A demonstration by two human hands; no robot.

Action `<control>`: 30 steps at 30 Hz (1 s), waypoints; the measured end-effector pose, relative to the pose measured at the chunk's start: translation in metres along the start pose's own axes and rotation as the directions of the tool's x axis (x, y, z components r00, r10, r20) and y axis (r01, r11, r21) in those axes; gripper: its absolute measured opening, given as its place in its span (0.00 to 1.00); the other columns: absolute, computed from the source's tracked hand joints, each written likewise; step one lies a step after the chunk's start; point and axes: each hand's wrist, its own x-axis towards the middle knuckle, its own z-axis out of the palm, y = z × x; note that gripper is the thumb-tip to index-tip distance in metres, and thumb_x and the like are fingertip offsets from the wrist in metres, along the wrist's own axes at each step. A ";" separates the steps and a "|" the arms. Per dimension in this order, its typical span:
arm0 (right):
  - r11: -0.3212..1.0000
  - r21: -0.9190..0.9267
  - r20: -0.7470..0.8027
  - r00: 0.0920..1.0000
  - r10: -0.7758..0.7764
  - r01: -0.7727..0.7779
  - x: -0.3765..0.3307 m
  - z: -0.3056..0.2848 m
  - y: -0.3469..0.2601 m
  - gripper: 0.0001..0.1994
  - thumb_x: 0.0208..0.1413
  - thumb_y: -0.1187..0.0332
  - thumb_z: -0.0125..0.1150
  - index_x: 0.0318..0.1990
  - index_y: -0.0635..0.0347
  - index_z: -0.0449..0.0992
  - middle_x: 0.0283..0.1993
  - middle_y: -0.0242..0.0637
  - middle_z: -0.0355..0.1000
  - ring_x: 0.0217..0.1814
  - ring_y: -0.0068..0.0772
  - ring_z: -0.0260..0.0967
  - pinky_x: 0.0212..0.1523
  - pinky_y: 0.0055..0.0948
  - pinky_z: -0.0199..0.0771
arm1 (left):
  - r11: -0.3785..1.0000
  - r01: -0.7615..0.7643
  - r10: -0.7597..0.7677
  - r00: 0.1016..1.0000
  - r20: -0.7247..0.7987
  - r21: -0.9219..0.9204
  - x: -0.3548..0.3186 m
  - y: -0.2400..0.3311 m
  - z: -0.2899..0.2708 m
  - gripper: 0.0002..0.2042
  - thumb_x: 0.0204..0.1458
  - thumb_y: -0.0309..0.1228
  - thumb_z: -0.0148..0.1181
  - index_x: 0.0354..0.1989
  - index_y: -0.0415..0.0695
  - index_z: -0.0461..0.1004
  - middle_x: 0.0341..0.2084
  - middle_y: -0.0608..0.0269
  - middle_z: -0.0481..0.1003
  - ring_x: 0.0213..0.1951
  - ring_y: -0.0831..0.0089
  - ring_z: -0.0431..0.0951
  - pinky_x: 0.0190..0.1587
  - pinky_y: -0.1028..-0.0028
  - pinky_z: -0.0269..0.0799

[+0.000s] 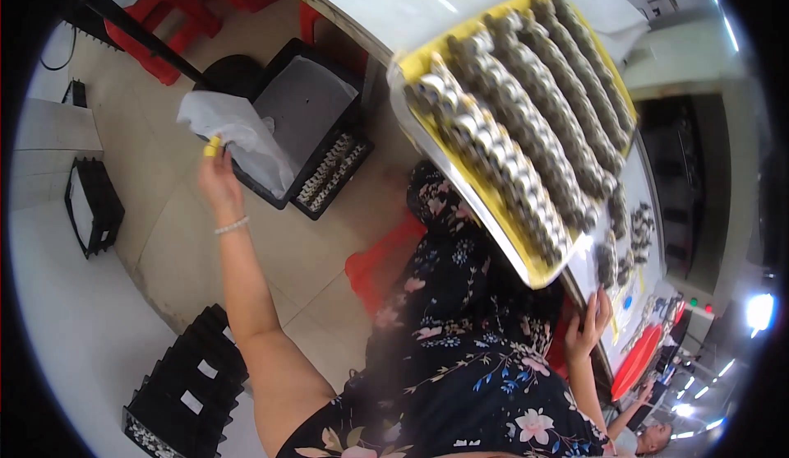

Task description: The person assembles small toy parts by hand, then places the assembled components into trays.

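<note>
My left hand (219,182), with yellow covers on its fingertips, reaches out to the left and pinches the edge of a thin white sheet (234,121). The sheet is partly lifted and drapes over the near side of a black plastic crate (283,201) on the floor. Grey lining shows inside that crate. On the right, my right hand (588,328) rests at the worktable's edge with its fingers extended, holding nothing visible. Beyond its fingertips stand small dark metallic parts (606,261). A yellow tray (493,199) with several rows of stacked silvery-grey ring-like parts (514,88) lies nearby.
Another black crate (333,174) with rows of metallic parts sits beside the lined one. Stacked black crates (185,384) stand at lower left. Red stools (156,30) are at upper left, and a red stool (382,261) is beside me. Another person (653,437) is at far lower right.
</note>
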 end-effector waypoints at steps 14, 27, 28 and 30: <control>0.828 0.514 -0.418 0.908 0.015 0.223 0.012 -0.017 -0.023 0.20 0.39 0.79 0.63 0.44 0.61 0.69 0.44 0.47 0.64 0.45 0.43 0.63 0.47 0.37 0.64 | 0.835 -0.532 0.479 0.578 0.661 -0.140 -0.147 0.209 0.191 0.18 0.58 0.28 0.45 0.53 0.28 0.65 0.54 0.47 0.67 0.58 0.59 0.64 0.64 0.58 0.53; -0.152 0.983 0.146 0.944 0.295 -0.105 0.234 -0.056 -0.074 0.41 0.45 0.70 0.67 0.65 0.65 0.49 0.51 0.50 0.67 0.48 0.36 0.69 0.43 0.32 0.72 | 0.881 -0.472 0.014 0.110 0.994 0.040 -0.283 0.133 0.425 0.13 0.55 0.30 0.53 0.44 0.33 0.75 0.39 0.63 0.77 0.41 0.79 0.74 0.46 0.81 0.67; -0.150 0.984 0.134 0.942 0.307 -0.092 0.245 -0.047 -0.064 0.41 0.45 0.70 0.67 0.65 0.65 0.49 0.51 0.50 0.67 0.48 0.36 0.69 0.43 0.32 0.72 | 0.851 -0.519 -0.026 0.107 0.994 0.078 -0.284 0.120 0.437 0.13 0.55 0.31 0.53 0.43 0.34 0.76 0.38 0.64 0.77 0.41 0.80 0.74 0.46 0.81 0.67; -0.223 0.969 0.176 0.935 0.309 -0.109 0.264 -0.020 -0.041 0.29 0.46 0.73 0.64 0.57 0.64 0.62 0.40 0.40 0.71 0.37 0.29 0.70 0.34 0.29 0.72 | 0.821 -0.561 -0.063 0.091 0.994 0.103 -0.283 0.098 0.453 0.13 0.55 0.32 0.54 0.42 0.35 0.77 0.37 0.65 0.77 0.40 0.80 0.74 0.46 0.81 0.67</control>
